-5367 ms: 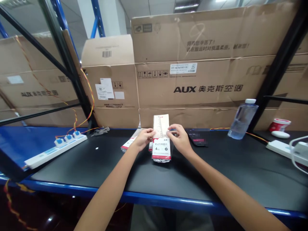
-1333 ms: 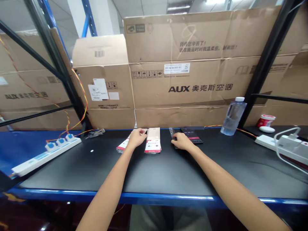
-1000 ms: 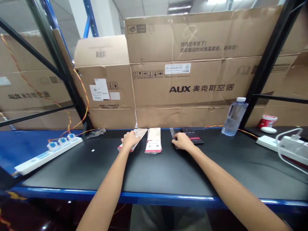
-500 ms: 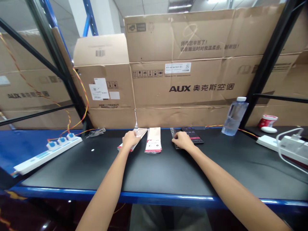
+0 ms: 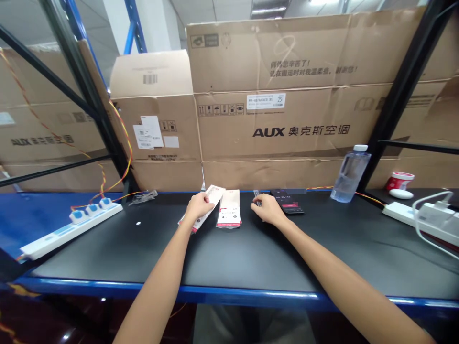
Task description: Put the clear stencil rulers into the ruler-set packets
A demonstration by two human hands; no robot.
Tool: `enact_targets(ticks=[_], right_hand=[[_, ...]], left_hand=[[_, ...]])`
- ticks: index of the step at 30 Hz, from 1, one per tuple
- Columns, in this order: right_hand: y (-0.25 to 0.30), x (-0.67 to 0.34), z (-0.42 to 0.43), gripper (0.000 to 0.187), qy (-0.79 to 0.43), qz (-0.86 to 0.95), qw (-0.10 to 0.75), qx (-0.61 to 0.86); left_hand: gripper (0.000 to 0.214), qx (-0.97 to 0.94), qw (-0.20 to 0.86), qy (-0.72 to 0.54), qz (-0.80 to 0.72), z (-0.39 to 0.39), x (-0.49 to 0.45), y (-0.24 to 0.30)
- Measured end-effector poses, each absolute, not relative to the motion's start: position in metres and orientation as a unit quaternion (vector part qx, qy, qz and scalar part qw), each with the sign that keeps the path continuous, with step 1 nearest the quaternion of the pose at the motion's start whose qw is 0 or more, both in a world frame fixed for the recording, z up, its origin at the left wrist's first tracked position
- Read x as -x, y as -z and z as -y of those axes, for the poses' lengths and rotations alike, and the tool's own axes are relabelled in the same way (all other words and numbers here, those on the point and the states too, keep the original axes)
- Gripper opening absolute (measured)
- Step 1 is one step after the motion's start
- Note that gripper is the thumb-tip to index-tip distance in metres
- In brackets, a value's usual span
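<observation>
Black bench top (image 5: 143, 253), blue steel edge along the front (image 5: 172, 290). My left hand (image 5: 199, 206) is clenched on a plastic-sleeved packet (image 5: 212, 197): white card, red trim, held tilted, far end raised off the bench. Near end sits low by the bench; can't tell if it touches.

Second packet (image 5: 228, 209) lies flat just right of that, long side pointing away from me. It has a red-and-white label with a "4", small print too blurred to read. Neither hand is on it; it sits between them, closer to the left.

My right hand (image 5: 267, 210) has its fingers curled down over a narrow dark strip (image 5: 256, 193), only the far end showing. Can't tell if I'm gripping it or just resting on it. Phone (image 5: 287, 203) lies face up just beside that hand, screen lit.

Further right: plastic water bottle (image 5: 350, 174) standing upright, white cap; red-and-white cup (image 5: 399, 181) with a white oval object (image 5: 399, 193) in front of it; white power strip (image 5: 401, 213).

Left side: white power strip with three blue switches (image 5: 91, 213), small metal clip (image 5: 143, 197), orange-and-yellow wire (image 5: 118, 177) running up the rack.

Behind the bench: stacked cardboard boxes (image 5: 272, 98) printed AUX, black rack upright (image 5: 401, 95) in front of them.
</observation>
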State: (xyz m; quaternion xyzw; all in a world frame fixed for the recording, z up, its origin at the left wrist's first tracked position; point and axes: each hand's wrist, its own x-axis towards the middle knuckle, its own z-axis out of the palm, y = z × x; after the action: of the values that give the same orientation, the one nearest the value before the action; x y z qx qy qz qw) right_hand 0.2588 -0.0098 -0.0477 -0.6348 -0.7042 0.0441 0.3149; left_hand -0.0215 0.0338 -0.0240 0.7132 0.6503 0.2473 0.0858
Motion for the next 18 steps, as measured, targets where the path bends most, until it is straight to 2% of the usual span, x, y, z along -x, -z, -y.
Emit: enact_targets(ticks=[6,18], right_hand=[[0.047,-0.2535,0.0145,0.021,-0.072,0.72,0.321,0.611],[0.0468,-0.2531,0.0161,0.017,-0.115,0.72,0.316,0.606]], left_hand=[[0.005,-0.738,0.085,-0.223,-0.631,-0.0307,0.0176,0.0312],[0.006,-0.749,0.119,-0.21,-0.617,-0.0357,0.0124,0.0312]])
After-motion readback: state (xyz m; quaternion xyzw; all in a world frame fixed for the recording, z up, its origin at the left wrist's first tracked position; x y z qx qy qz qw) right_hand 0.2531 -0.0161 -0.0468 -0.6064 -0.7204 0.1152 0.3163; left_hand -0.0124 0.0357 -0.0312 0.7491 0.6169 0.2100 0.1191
